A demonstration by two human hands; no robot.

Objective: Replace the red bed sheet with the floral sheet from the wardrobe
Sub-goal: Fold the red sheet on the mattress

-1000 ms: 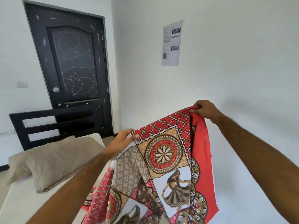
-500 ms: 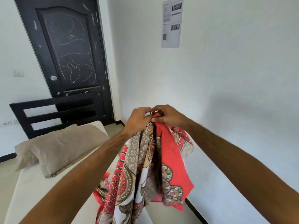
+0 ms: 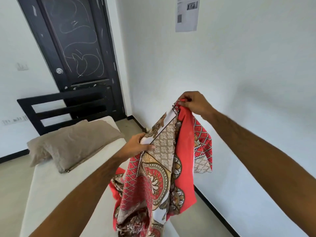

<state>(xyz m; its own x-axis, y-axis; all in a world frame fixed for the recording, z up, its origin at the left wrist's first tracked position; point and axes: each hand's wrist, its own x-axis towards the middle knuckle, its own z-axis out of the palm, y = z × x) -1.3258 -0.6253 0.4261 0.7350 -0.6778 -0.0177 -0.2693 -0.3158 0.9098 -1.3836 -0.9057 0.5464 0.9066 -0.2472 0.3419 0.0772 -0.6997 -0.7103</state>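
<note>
A red patterned sheet (image 3: 153, 182) with beige panels and round flower motifs hangs folded in the air over the right edge of the bare white mattress (image 3: 56, 194). My right hand (image 3: 193, 103) pinches its top corner, held high near the wall. My left hand (image 3: 136, 146) grips the folded edge lower down and to the left. The sheet's bottom bunches onto the mattress at the lower edge of the view.
Two beige pillows (image 3: 71, 144) lie at the head of the mattress, in front of a black slatted headboard (image 3: 63, 108). A black door (image 3: 73, 43) stands behind it. The white wall (image 3: 239, 74) runs along the right, with a narrow floor strip (image 3: 196, 218) beside the bed.
My hands, spread wide a second ago, met at the top corners. Now the left hand has slid down the folded edge while the right hand stays up holding the corners.
</note>
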